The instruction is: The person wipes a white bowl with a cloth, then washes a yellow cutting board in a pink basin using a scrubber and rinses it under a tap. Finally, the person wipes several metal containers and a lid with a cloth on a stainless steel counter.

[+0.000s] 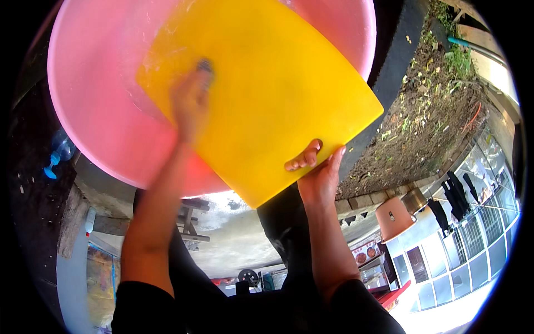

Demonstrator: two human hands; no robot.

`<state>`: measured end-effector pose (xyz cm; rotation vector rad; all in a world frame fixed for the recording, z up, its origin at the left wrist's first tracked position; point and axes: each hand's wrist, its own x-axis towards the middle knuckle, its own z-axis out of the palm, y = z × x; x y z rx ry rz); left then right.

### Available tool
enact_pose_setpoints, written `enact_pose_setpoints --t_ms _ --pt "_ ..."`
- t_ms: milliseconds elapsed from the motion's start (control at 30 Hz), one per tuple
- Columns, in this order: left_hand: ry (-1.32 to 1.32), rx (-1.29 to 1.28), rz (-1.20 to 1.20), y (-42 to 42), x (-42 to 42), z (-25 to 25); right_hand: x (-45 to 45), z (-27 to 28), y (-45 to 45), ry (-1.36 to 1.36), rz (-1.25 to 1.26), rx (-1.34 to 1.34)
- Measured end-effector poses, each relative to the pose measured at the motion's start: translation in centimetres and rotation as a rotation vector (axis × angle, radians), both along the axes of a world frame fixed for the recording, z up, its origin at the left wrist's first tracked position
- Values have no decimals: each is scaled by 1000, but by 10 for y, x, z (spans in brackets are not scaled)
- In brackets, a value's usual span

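A yellow plastic cutting board (267, 83) leans tilted over a large pink plastic basin (100, 96). Its near edge sticks out past the basin's rim. My right hand (319, 179) grips the board, with fingers passed through its handle slot and the thumb along the edge. On the board's left part, my left hand (190, 102) is blurred. A small dark grey pad (204, 69), probably a scrubber, is in its fingers against the board's face. The board hides part of the basin's inside.
A clear pump bottle with a blue top (62, 148) lies left of the basin. Bare soil with small plants (409, 137) stretches to the right, beyond a dark ledge (358, 154). A peach-coloured tub (394, 219) and hanging black clothes (454, 196) are farther off.
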<state>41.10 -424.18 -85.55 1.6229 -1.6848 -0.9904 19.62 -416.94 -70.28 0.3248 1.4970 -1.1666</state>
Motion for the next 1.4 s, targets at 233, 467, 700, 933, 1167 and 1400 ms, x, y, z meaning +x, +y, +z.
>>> enact_pose_setpoints --t_ms 233,467,700,933,1167,1400 --pt "39 199 -182 101 -73 134 4 -6 1 -107 -59 -17" --pt "711 785 455 36 42 6 -8 -2 4 -53 -81 -10" --pt "-762 214 174 -53 154 -76 9 -2 -7 -157 -37 -24" --pt "224 401 71 106 -35 65 -4 -8 5 -157 -111 -35" --pt "224 286 157 46 -1 -7 1 -1 -4 -72 -156 56" --pt "-780 271 145 -84 179 -69 2 -7 -4 -222 -106 -73"
